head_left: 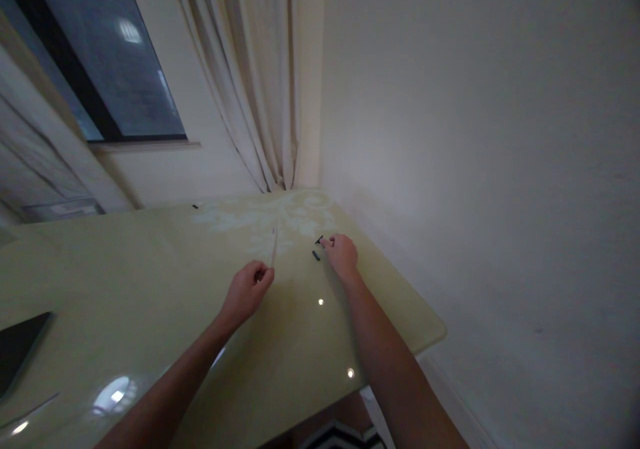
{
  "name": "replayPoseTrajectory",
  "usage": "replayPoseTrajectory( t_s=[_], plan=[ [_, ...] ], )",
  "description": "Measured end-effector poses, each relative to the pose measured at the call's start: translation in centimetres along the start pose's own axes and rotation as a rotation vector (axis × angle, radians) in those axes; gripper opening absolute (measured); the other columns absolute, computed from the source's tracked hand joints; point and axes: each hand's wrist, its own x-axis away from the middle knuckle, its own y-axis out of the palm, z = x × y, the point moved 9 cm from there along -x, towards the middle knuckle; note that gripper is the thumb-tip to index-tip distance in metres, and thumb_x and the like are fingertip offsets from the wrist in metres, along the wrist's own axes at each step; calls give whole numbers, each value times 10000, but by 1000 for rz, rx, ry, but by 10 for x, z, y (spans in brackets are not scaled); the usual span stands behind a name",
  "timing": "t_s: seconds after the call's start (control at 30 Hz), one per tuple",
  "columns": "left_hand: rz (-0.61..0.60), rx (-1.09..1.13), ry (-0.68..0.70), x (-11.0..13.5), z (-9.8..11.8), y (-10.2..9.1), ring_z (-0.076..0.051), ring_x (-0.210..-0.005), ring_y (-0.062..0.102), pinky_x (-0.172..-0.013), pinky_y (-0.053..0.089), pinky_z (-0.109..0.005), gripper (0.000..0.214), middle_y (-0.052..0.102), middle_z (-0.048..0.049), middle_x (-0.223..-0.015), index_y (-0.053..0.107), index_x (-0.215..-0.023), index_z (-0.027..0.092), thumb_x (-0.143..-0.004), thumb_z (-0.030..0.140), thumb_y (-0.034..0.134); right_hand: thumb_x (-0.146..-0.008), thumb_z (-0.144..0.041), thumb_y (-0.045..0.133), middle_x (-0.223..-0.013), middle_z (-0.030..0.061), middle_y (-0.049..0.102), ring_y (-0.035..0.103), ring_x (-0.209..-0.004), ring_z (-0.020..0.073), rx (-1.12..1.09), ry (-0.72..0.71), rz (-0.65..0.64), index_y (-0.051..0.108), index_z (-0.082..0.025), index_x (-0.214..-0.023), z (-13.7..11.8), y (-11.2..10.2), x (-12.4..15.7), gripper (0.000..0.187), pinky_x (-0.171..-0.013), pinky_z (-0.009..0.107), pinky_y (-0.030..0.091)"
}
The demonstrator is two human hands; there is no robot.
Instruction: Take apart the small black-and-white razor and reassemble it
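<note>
pale stick is pinched in the left hand; the right hand is at a small black piece, its grip unclear.

I can't read any text, label, brand, number or sign from my end. The small black pieces on the surface are too tiny for me to make out markings, and the pale pattern looks leafy, not lettered.

Stick in left hand, right hand, black pieces
</note>
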Motion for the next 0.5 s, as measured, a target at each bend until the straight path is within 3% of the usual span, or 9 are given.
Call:
replayPoseTrajectory(
  t_s=[0.07,0.13,0.23,0.33,0.43,0.5],
  plan=[
    [25,28,69,-12,24,14,-181,-640,492,-617,348,-296,343,534,-2,-661,498,-648,234,-910,455,508,-950,-547,609,-714,96,661,640,-733,215,-122,-27,11,672,-193,-676,-14,-2,2,452,-638,298,436],
    [32,44,149,-23,45,31,-184,-688,515,-652,369,-302,307,562,-15,-725,521,-685,225,-935,404,513,-978,-653,482,-672,63,653,619,-656,176,-333,-64,-127,693,-177,-714,-30,11,5,584,-615,277,439],
    [-35,75,229,-38,62,65,-192,-740,551,-702,412,-312,277,599,-41,-811,609,-780,207,-967,383,505,-929,-720,506,-636,27,642,589,-586,146,-602,-91,-332,684,-156,-751,-47,33,11,617,-578,255,437],
    [-84,10,196,-50,55,93,-211,-831,607,-790,456,-333,337,647,-79,-908,688,-908,186,-1009,412,459,-904,-697,546,-603,3,594,544,-563,137,-682,-37,-192,636,-170,-718,-37,27,4,566,-551,248,412],
    [-96,-207,86,-58,35,111,-273,-1050,633,-922,457,-382,331,675,-133,-1118,715,-1105,170,-926,436,632,-901,-707,510,-572,-4,540,494,-537,134,-717,72,-6,598,-186,-665,-20,13,-1,578,-524,252,373],
    [-129,-315,46,-59,26,120,-303,-1125,622,-953,451,-404,362,665,-138,-1201,719,-1157,184,-877,412,701,-891,-730,490,-564,-5,518,477,-525,135,-763,122,4,608,-187,-655,-17,12,-1,603,-515,259,357]
  ],
)
